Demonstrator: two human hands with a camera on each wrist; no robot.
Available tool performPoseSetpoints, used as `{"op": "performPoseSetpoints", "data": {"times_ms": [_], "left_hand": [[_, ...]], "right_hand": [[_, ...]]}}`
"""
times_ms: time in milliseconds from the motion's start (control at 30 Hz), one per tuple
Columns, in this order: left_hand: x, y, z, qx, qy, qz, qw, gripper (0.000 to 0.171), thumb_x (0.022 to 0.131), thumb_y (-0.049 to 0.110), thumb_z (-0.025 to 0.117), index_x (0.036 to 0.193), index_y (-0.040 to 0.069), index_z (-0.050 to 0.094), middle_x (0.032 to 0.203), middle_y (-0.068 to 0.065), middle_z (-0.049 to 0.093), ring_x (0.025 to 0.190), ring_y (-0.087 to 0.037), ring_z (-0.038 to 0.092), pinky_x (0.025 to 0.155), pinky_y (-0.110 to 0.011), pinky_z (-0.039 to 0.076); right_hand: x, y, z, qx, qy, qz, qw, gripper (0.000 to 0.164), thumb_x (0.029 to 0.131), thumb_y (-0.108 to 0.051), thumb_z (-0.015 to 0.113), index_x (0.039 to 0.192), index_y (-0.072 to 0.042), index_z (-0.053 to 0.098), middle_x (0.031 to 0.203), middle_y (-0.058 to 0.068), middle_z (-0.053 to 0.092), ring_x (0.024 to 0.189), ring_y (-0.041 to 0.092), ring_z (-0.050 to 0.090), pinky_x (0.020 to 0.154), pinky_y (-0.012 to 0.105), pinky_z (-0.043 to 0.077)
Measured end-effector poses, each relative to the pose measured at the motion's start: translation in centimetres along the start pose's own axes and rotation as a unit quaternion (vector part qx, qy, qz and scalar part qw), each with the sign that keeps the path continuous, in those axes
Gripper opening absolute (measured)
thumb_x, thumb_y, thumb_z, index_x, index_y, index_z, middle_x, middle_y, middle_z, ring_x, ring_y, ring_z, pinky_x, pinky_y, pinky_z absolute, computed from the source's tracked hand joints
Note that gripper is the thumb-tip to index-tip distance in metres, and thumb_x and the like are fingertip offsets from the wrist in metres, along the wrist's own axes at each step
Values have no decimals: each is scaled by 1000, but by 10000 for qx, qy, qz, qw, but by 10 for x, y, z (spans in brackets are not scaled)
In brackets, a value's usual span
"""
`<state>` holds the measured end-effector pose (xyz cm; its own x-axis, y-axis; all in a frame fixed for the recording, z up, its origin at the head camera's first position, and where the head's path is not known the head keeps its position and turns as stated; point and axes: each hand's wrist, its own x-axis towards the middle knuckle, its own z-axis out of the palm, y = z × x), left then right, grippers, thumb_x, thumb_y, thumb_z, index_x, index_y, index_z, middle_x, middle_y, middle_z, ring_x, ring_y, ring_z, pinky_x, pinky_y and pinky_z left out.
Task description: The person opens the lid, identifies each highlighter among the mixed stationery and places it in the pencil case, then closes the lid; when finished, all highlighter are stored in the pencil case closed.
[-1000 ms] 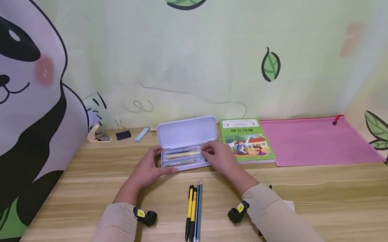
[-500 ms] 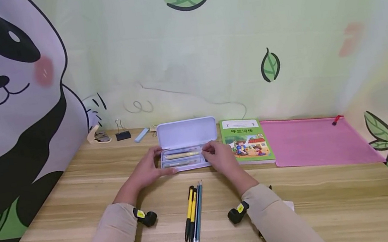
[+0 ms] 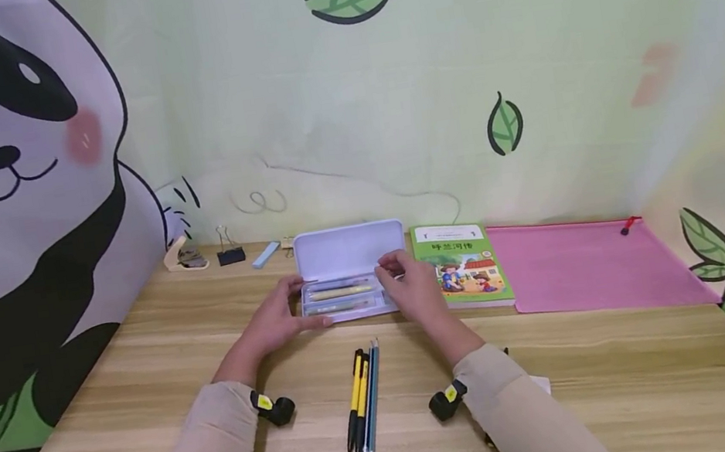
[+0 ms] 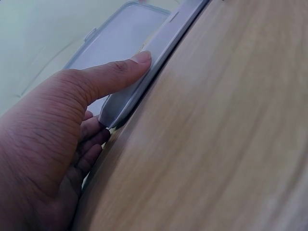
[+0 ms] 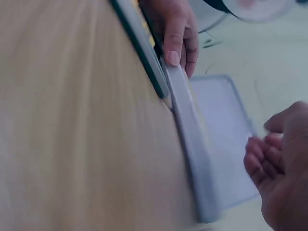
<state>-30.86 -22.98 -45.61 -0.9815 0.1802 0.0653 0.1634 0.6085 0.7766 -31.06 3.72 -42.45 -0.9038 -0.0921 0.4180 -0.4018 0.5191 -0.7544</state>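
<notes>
A pale lilac pencil case (image 3: 350, 250) stands on the wooden table with its lid raised. Several slim pens or pencils (image 3: 340, 292) lie in its tray. My left hand (image 3: 276, 319) holds the case's left end; in the left wrist view its thumb (image 4: 118, 77) lies on the front wall and the other fingers curl round the end. Just above the tray's right end is my right hand (image 3: 411, 286). In the right wrist view that hand's thumb and loosely bent fingers (image 5: 262, 159) are apart, with nothing seen between them.
Two yellow-black pens (image 3: 359, 406) and blue pencils (image 3: 373, 404) lie in front. A green book (image 3: 463, 265) and pink pouch (image 3: 600, 265) lie right. A stapler-like item (image 3: 186, 256), binder clip (image 3: 231, 255) and light blue stick (image 3: 265, 254) are at back left.
My right hand has risen slightly from the tray's right end, and its thumb and fingers have parted a little. The left hand and the case stay put.
</notes>
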Motion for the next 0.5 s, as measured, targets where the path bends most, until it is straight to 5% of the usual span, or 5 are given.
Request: {"op": "performPoseSetpoints", "data": {"times_ms": [300, 500], "left_hand": [[1, 0, 1, -60, -6, 0, 10000, 111, 68, 55, 89, 152, 13, 32, 150, -10, 45, 141, -32, 36, 119, -56, 22], [1, 0, 2, -32, 15, 16, 10000, 110, 67, 53, 90, 151, 11, 33, 148, -11, 47, 141, -32, 37, 119, -54, 23]], "right_hand": [[-9, -57, -30, 877, -544, -1241, 9869, 21, 101, -28, 63, 116, -14, 67, 108, -2, 71, 98, 10, 65, 85, 33, 57], [-30, -52, -65, 836, -1058, -1282, 9825, 25, 100, -25, 63, 122, -12, 65, 116, -3, 70, 105, 12, 64, 90, 38, 56]]}}
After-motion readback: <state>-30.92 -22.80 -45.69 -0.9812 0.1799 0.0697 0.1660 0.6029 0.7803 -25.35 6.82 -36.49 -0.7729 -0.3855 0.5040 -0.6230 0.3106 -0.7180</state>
